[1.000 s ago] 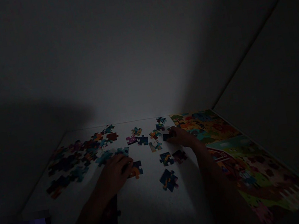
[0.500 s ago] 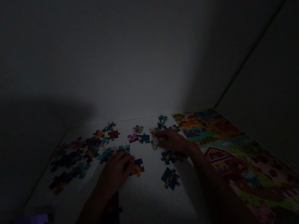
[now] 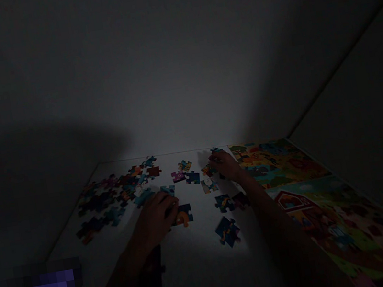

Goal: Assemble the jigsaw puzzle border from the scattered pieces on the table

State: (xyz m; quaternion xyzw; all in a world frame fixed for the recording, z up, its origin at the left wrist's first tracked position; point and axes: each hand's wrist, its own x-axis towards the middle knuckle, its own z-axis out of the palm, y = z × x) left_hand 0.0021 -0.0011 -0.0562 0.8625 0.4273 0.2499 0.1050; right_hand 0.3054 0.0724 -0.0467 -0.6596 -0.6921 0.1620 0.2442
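The scene is dim. My left hand point(image 3: 157, 215) rests low over the white tabletop with curled fingers; whatever lies under them is hidden. Beside its fingertips lies a blue puzzle piece with an orange shape point(image 3: 184, 216). Farther back, my right hand point(image 3: 227, 164) has its fingertips pinched at a puzzle piece, mostly covered by the fingers. A teal piece point(image 3: 216, 149) shows just beyond them. Left of the right wrist lie a pale piece point(image 3: 209, 185) and a partly covered orange-and-green piece point(image 3: 209, 170). Purple point(image 3: 178, 176), dark blue point(image 3: 192, 177) and yellowish point(image 3: 185, 165) pieces lie between the hands.
A pile of loose pieces point(image 3: 102, 201) spreads over the left side. Dark pieces point(image 3: 227, 231) lie near the right forearm. Two finished-looking pictures, an animal scene point(image 3: 267, 163) and a farm scene point(image 3: 349, 220), cover the right side. A joined dark strip point(image 3: 152, 285) lies beneath the left forearm. A wall point(image 3: 169, 93) stands behind.
My right hand has moved back and slightly right, off the pale piece, which now shows fully. My left hand stays by the orange-and-blue piece. The whole view has shifted slightly.
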